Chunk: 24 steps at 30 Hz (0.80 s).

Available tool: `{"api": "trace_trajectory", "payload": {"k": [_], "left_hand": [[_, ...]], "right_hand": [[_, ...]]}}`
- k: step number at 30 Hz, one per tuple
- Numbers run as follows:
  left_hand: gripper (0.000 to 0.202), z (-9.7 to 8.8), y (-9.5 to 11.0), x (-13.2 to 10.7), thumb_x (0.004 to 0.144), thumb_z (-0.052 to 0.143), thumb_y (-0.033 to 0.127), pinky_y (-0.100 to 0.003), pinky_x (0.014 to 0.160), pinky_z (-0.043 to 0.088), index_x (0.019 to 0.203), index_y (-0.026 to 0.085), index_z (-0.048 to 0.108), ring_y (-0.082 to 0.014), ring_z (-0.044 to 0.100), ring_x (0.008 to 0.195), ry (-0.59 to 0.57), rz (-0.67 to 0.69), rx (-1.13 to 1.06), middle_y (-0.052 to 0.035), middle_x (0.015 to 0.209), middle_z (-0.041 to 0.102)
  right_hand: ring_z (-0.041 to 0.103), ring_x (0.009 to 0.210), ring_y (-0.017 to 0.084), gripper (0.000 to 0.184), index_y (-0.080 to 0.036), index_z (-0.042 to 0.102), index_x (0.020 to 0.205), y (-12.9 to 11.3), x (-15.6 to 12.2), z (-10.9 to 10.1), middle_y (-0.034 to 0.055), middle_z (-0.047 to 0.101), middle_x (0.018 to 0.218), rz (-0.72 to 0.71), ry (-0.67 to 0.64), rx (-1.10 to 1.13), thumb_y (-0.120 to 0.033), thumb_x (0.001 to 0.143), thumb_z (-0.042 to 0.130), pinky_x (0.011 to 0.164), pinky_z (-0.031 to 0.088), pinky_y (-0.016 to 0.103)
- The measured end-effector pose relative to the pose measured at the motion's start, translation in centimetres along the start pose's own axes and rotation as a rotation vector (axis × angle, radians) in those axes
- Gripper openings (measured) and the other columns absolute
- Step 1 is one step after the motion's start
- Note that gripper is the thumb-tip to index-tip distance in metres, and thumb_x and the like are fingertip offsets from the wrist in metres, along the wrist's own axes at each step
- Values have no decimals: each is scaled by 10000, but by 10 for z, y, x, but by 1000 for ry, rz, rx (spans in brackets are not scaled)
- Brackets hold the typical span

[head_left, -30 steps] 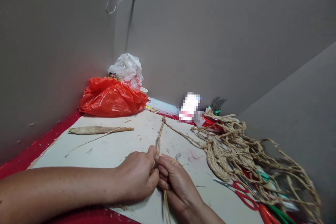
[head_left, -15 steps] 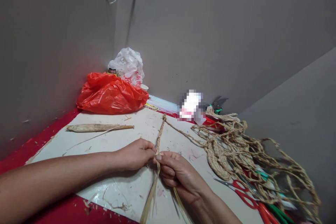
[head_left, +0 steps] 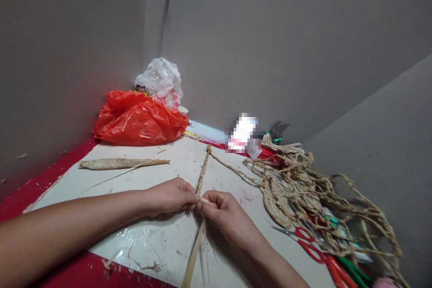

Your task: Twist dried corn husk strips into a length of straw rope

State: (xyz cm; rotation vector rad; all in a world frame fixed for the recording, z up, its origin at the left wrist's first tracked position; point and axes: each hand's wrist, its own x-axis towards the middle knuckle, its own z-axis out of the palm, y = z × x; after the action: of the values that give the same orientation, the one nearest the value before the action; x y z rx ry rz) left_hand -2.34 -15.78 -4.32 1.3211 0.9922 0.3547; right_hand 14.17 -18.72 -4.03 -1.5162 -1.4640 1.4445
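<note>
A braided straw cord [head_left: 203, 172] runs from a knot at the far side of the white board down to my two hands. My left hand [head_left: 173, 197] pinches the cord's near end from the left. Close against it, my right hand [head_left: 224, 218] grips a pale strand between thumb and fingers. Below the hands, loose flat straw strands [head_left: 195, 252] trail toward the near edge. The fingertips partly hide where the strands cross. From the knot a thinner cord [head_left: 232, 169] leads right to a heap of braided rope [head_left: 286, 195].
A dried husk piece [head_left: 118, 164] lies on the white board [head_left: 135, 227] at left. Red plastic bag [head_left: 141, 119] and white bag [head_left: 162, 78] stand at the back. Red-handled scissors [head_left: 308, 245] and other tools lie at right beside the rope. A pixelated bright object [head_left: 242, 132] leans by the wall.
My right hand has turned, its fingers curling closer over the strands by my left hand. The loose strands below have shifted together. The view has moved slightly.
</note>
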Motion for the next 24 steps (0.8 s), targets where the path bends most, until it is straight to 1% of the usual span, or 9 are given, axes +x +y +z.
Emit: {"api": "trace_trajectory", "payload": {"k": [2, 7, 10, 12, 15, 17, 18, 21, 24], "left_hand": [[179, 1, 0, 0, 707, 484, 334, -241, 397, 117, 616, 181, 501, -66, 190, 347, -11, -34, -50, 85, 385, 300], [137, 4, -2, 3, 642, 494, 242, -212, 466, 238, 544, 146, 501, -59, 321, 449, 104, 117, -76, 42, 477, 431], [151, 5, -5, 4, 645, 487, 248, -216, 492, 262, 530, 151, 483, -69, 340, 486, 132, 162, -10, 40, 492, 430], [165, 6, -6, 4, 655, 490, 261, -221, 485, 246, 530, 155, 473, -70, 322, 484, 146, 181, 24, 48, 484, 408], [182, 8, -8, 4, 668, 494, 285, -225, 487, 254, 545, 151, 488, -73, 335, 481, 141, 189, -27, 40, 488, 444], [181, 10, -9, 4, 667, 495, 287, -226, 485, 262, 553, 147, 502, -75, 351, 469, 126, 176, -93, 28, 486, 480], [177, 10, -10, 5, 663, 497, 282, -226, 476, 254, 549, 147, 501, -74, 344, 455, 127, 170, -117, 28, 470, 476], [186, 12, -13, 6, 658, 502, 268, -226, 443, 210, 512, 156, 474, -66, 305, 405, 135, 178, -162, 41, 404, 420], [173, 14, -14, 4, 661, 490, 255, -223, 447, 254, 520, 155, 486, -89, 405, 406, 73, 198, -211, 14, 416, 477]], "right_hand": [[242, 483, 67, 317, -164, 459, 530, -2, -2, 1, -55, 323, 497, -38, 26, -95, -342, 699, 660, 442, 165, 225], [291, 505, 79, 297, -154, 518, 561, -7, -6, -8, -37, 383, 526, -98, -60, -206, -353, 757, 621, 452, 203, 227], [347, 477, 80, 330, -157, 524, 552, -8, -8, -17, -28, 444, 490, -78, -108, -208, -386, 772, 614, 445, 231, 221], [352, 423, 71, 331, -156, 545, 585, -9, -10, -16, -29, 469, 449, -23, -159, -99, -415, 787, 589, 420, 232, 211], [326, 316, 53, 348, -152, 552, 662, -5, -14, 0, -28, 504, 419, 123, -221, 221, -474, 795, 540, 359, 204, 193], [391, 294, 64, 376, -149, 535, 698, 1, -17, 14, 6, 574, 467, 172, -214, 374, -516, 778, 537, 346, 243, 189], [440, 307, 79, 400, -148, 525, 714, 4, -18, 21, 27, 605, 499, 169, -197, 398, -543, 771, 538, 354, 280, 191], [540, 370, 118, 478, -150, 502, 745, 16, -19, 35, 53, 633, 553, 122, -130, 286, -627, 774, 495, 385, 339, 199], [550, 409, 120, 467, -155, 510, 754, 20, -21, 38, 46, 622, 583, 24, -68, 36, -602, 841, 404, 417, 355, 210]]}}
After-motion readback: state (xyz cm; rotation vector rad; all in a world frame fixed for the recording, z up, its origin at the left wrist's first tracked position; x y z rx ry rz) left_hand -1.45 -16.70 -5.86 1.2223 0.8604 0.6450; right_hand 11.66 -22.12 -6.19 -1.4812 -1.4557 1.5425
